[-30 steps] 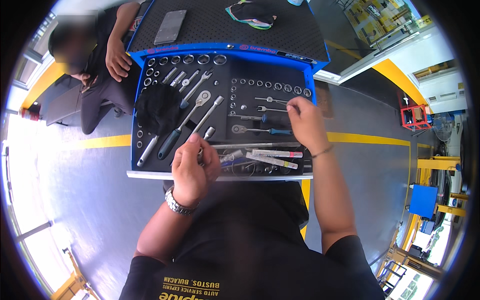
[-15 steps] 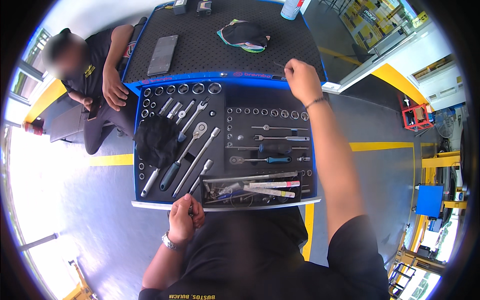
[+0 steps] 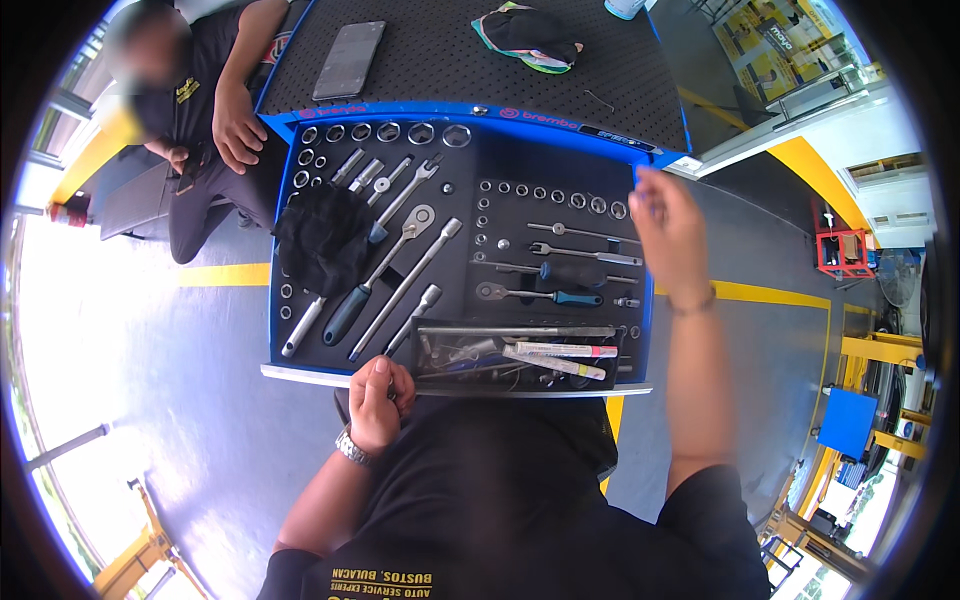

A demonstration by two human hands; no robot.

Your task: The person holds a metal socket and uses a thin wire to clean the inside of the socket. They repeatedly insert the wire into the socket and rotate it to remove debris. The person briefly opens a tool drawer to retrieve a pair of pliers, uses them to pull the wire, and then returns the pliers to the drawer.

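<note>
My left hand (image 3: 383,402) is closed at the front edge of an open tool drawer (image 3: 480,150), its fingers round a small dark thing I cannot make out. Beside it stands a black box (image 3: 516,384) of loose small parts, with two paint markers (image 3: 565,350) lying on top. My right hand (image 3: 672,240) hovers over the drawer's right side, smeared by motion, its fingers partly curled. A thin bent wire-like piece (image 3: 600,100) lies on the perforated black top mat (image 3: 430,70), apart from that hand. Ratchets (image 3: 412,228), extension bars (image 3: 410,285) and sockets (image 3: 457,135) fill foam cutouts.
A black cloth or glove (image 3: 325,238) covers tools in the drawer's left part. On the top mat lie a phone (image 3: 349,60) and a dark cloth bundle (image 3: 530,38). At the left sits another person (image 3: 200,130). A red stand (image 3: 842,253) is at the right.
My right hand has drawn back from the top mat toward the drawer's right edge, leaving the thin wire-like piece on the mat. My left hand stays closed. The whole view has shifted slightly.
</note>
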